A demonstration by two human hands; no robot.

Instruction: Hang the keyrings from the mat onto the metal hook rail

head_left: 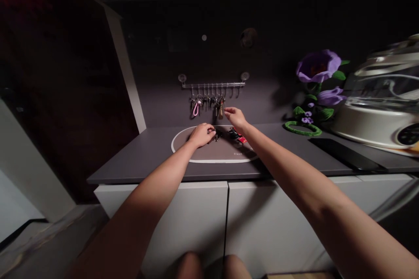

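My left hand [203,134] is low over an oval mat [183,150], its fingers pinched at a small bunch of keys [217,137]. Higher and to the right, my right hand [235,117] has its thumb and fingers drawn together beside a brown key fob [221,110]. Whether anything is between those fingertips is too small to tell. The fob hangs at the right of several key bunches on a clear hook rail [212,85]. A pink strap [196,108] hangs further left. Red and black items [241,139] lie on the mat, partly behind my right wrist.
At the right of the dark countertop [140,157] stand purple artificial flowers [319,67] with a green ring base. Beside them are a flat black object [347,154] and a cream appliance [376,124] with a clear top. White cabinet doors [193,222] are below.
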